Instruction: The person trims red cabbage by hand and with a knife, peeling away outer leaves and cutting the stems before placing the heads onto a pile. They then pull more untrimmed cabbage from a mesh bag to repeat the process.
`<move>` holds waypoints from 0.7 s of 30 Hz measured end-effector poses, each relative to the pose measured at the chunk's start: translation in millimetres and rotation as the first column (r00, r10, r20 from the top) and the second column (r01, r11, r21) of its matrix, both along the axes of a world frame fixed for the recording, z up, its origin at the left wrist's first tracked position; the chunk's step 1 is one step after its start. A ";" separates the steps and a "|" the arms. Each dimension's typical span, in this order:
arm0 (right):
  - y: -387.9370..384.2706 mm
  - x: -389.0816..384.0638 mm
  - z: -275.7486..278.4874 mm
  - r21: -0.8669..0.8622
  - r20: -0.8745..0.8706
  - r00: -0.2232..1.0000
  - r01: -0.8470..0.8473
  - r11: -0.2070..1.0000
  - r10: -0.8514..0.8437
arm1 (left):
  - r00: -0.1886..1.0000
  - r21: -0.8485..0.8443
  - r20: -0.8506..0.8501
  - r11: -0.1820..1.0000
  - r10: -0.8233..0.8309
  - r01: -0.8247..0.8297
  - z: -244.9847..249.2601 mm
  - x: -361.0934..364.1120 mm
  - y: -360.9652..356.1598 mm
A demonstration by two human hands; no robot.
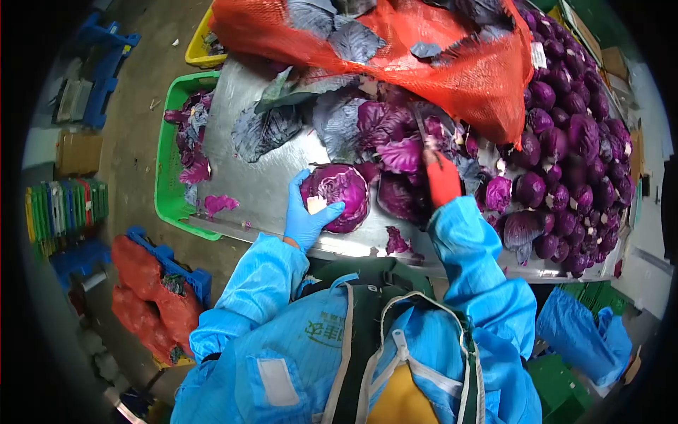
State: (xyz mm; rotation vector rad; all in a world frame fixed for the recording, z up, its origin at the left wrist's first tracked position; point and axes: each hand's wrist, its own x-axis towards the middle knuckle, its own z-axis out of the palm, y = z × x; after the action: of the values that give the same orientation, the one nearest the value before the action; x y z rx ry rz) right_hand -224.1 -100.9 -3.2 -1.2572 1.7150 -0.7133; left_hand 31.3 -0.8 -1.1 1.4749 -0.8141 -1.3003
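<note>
My left hand (305, 215), in a blue glove, grips a trimmed purple cabbage (346, 189) from its left side; the pale cut stem faces up between thumb and fingers. My right hand (443, 180), in a red glove, is closed around a knife (421, 126) whose blade points away from me over loose leaves. Between the hands lies another purple cabbage (401, 196). Dark outer leaves (265, 131) and purple leaf scraps (401, 154) are spread on the metal table (233, 169) beyond my hands.
A red mesh sack (459, 78) lies across the table's far side. Many purple cabbages (565, 148) are heaped at the right. A green crate (167, 177) with leaf scraps stands at the left edge, a yellow crate (201, 53) behind it. Filled red sacks (145, 290) rest on the floor.
</note>
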 end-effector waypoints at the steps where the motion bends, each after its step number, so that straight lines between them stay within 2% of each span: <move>1: -9.8 -8.4 1.6 -0.088 0.024 1.000 0.008 0.996 -0.006 | 0.999 -0.008 0.050 1.000 -0.012 0.013 -8.4 1.9 3.3; 2: -12.3 -11.8 8.4 -0.170 0.051 0.998 0.033 0.985 -0.024 | 0.999 0.002 0.050 1.000 -0.012 0.012 -0.7 0.8 3.4; 3: -12.3 -7.8 38.5 -0.141 -0.139 0.990 -0.003 0.990 -0.017 | 0.996 0.055 0.065 0.997 -0.063 0.060 13.9 -3.8 -4.5; 4: -7.0 2.9 62.7 -0.147 -0.129 0.991 -0.065 0.987 0.046 | 0.991 0.106 0.075 0.989 -0.113 0.105 21.6 -8.3 -11.4; 5: 3.8 17.4 82.8 -0.152 -0.122 0.987 -0.125 0.981 0.107 | 0.974 0.120 0.161 0.983 -0.160 0.141 18.0 -10.9 -14.9; 6: 18.5 29.1 98.4 -0.115 -0.169 0.961 -0.241 0.964 0.220 | 0.974 0.116 0.155 0.982 -0.163 0.146 19.9 -12.5 -18.6; 7: 32.3 32.8 87.6 -0.270 -0.224 0.908 -0.408 0.872 0.356 | 0.928 0.131 0.284 0.969 -0.240 0.210 23.8 -14.4 -22.6; 8: 45.0 37.6 83.8 -0.202 -0.285 0.850 -0.505 0.839 0.443 | 0.859 0.156 0.407 0.950 -0.310 0.269 25.5 -16.4 -25.8; 9: 53.5 40.3 82.0 -0.087 -0.252 0.817 -0.553 0.829 0.519 | 0.827 0.122 0.454 0.942 -0.332 0.312 21.1 -15.2 -27.4; 10: 59.7 41.0 71.4 -0.092 -0.272 0.782 -0.601 0.794 0.561 | 0.828 0.122 0.451 0.942 -0.334 0.314 21.4 -16.5 -30.2; 12: 66.2 48.3 79.3 0.074 -0.302 0.709 -0.648 0.758 0.637 | 0.767 0.134 0.486 0.903 -0.419 0.408 26.0 -17.1 -33.4; 13: 66.9 48.7 78.6 0.074 -0.298 0.713 -0.645 0.760 0.634 | 0.822 0.130 0.422 0.922 -0.384 0.364 24.2 -18.1 -29.6; 15: 65.2 47.7 78.1 0.120 -0.296 0.676 -0.675 0.728 0.675 | 0.812 0.160 0.403 0.906 -0.422 0.391 17.9 -16.2 -29.9; 19: 66.8 50.6 73.9 0.119 -0.309 0.679 -0.667 0.736 0.666 | 0.792 0.210 0.313 0.852 -0.524 0.480 24.9 -14.2 -43.1; 20: 67.6 50.0 70.8 0.096 -0.313 0.687 -0.664 0.741 0.656 | 0.792 0.211 0.314 0.851 -0.524 0.480 18.7 -13.9 -41.9; 21: 68.3 49.7 69.2 0.073 -0.317 0.694 -0.662 0.746 0.647 | 0.773 0.183 0.404 0.871 -0.489 0.456 7.3 -13.3 -39.2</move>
State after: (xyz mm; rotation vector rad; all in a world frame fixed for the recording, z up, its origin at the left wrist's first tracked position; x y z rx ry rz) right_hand -174.4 -32.7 66.0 -1.9586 1.3253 -0.1092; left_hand 18.0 -40.0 6.3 1.7223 -1.5332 -1.3822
